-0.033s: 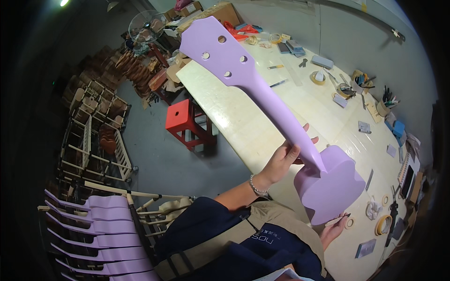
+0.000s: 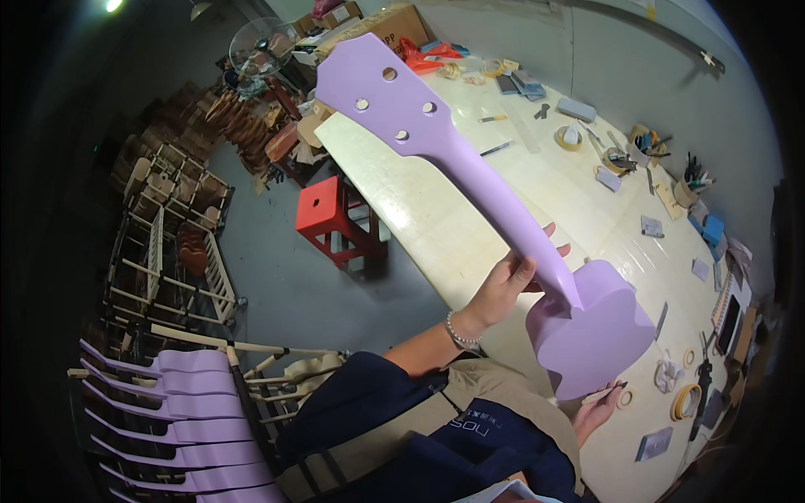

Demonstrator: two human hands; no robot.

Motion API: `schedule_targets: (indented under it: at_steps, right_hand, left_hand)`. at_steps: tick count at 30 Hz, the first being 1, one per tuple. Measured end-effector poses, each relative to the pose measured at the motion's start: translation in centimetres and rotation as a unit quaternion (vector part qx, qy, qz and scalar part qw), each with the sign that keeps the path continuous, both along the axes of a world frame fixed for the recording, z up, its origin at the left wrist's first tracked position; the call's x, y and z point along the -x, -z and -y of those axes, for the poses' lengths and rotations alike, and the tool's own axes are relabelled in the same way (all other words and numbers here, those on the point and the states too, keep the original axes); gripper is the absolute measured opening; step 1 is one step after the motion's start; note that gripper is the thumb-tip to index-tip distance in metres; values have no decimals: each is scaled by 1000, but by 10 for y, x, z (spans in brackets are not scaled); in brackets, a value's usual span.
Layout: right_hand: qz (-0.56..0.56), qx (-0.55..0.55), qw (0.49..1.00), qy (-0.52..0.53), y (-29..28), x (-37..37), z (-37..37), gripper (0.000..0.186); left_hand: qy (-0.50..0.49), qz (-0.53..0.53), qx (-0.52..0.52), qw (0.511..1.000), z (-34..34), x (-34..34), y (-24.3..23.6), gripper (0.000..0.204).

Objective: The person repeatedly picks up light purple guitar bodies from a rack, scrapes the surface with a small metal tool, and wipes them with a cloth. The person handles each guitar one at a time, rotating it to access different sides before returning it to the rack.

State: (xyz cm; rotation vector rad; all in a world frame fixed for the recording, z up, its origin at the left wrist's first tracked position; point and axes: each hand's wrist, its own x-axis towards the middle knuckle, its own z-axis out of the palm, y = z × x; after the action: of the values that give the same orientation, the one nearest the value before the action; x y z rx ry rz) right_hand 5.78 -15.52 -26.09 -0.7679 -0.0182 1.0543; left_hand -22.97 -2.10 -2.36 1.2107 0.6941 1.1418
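Note:
A lilac ukulele (image 2: 495, 201) is held up over the worktable, its back toward me and its headstock with round peg holes pointing up and left. My left hand (image 2: 507, 289) is closed around its neck near the heel, thumb across the near side. My right hand (image 2: 599, 409) is by the lower end of the body, its fingers closed on a slim tool (image 2: 600, 393) with a pale handle and dark tip. Whether that hand also touches the body cannot be seen.
Tape rolls (image 2: 686, 402), sanding blocks (image 2: 654, 444) and a cup of pens (image 2: 688, 193) lie about the cream worktable (image 2: 394, 193). A red stool (image 2: 323, 210) stands left of it. More lilac ukuleles (image 2: 201, 407) hang on a rack at lower left. A fan (image 2: 262, 46) is at the back.
The ukulele has tilted slightly, its headstock shifting a little to the left. Both hands keep their places.

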Motion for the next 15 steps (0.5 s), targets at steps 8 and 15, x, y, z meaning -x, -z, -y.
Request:
schedule_targets:
  at_steps: [8,15]
  right_hand:
    - [3,5,1000,21,-3,-2,7,26]
    - [-45,-41,998,-5,-6,-3,4,28]
  left_hand:
    - [103,169,-48,979,-9,0,22,63]
    - [97,187,-78,974,-8,-3,16,68]
